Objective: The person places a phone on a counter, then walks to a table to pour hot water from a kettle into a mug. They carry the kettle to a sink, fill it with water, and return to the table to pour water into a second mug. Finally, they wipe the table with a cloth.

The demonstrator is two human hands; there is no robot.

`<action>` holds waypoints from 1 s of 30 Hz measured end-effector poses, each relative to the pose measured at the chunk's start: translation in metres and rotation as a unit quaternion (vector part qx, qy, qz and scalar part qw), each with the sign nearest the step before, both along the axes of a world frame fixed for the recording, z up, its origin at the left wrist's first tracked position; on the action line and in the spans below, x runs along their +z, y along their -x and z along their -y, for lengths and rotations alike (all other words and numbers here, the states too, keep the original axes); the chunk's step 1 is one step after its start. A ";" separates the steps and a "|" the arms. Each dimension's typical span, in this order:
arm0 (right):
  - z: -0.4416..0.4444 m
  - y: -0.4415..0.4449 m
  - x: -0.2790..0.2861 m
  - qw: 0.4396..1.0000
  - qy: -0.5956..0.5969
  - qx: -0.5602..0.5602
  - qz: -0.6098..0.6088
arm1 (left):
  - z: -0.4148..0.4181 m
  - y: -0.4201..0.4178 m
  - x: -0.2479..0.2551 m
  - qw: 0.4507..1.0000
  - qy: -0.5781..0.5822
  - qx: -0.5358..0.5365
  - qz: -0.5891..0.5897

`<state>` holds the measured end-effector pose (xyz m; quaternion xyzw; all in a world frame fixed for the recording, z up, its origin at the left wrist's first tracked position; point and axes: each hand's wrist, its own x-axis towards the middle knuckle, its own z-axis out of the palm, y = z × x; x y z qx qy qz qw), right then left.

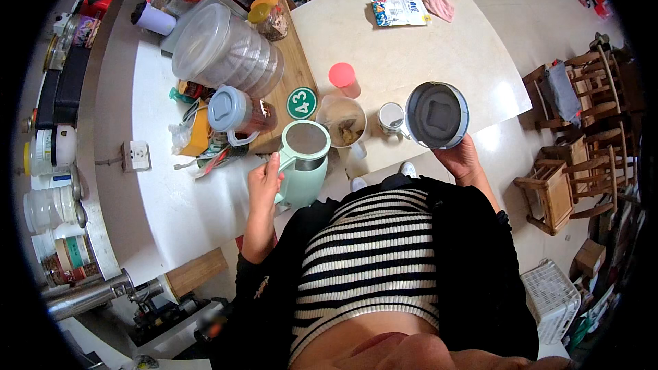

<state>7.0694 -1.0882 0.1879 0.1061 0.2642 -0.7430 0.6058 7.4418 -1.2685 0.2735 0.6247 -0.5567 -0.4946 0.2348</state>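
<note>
My left hand (264, 180) grips the handle of a mint-green kettle (303, 180) with a grey top, held at the table's near edge. My right hand (458, 162) holds a round vessel or lid (436, 113) with a pale blue rim and a dark grey inner face; which of the two I cannot tell. Between them, a clear plastic pitcher (334, 136) has brownish pieces at its bottom. Beside that pitcher stands a white mug (391, 116), close to the round piece. A cup with a pink-red lid (343, 76) is just behind.
On the cream table (360, 46) lie a printed pouch (400, 11) and a pink cloth (437, 0). A blue-lidded pitcher (239, 113), a large clear tub (226, 51) and jars crowd the left. Wooden chairs (555, 195) and a white crate (550, 298) are at the right.
</note>
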 end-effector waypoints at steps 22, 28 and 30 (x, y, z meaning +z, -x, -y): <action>-0.001 0.005 0.002 1.000 0.003 0.006 0.013 | 0.003 -0.002 0.005 0.997 0.008 -0.058 0.041; -0.002 0.007 -0.001 1.000 -0.019 -0.002 0.016 | 0.002 0.000 0.016 0.996 0.015 -0.081 0.029; -0.003 0.008 -0.005 1.000 -0.017 0.003 0.015 | 0.002 -0.001 0.017 0.995 0.019 -0.089 0.035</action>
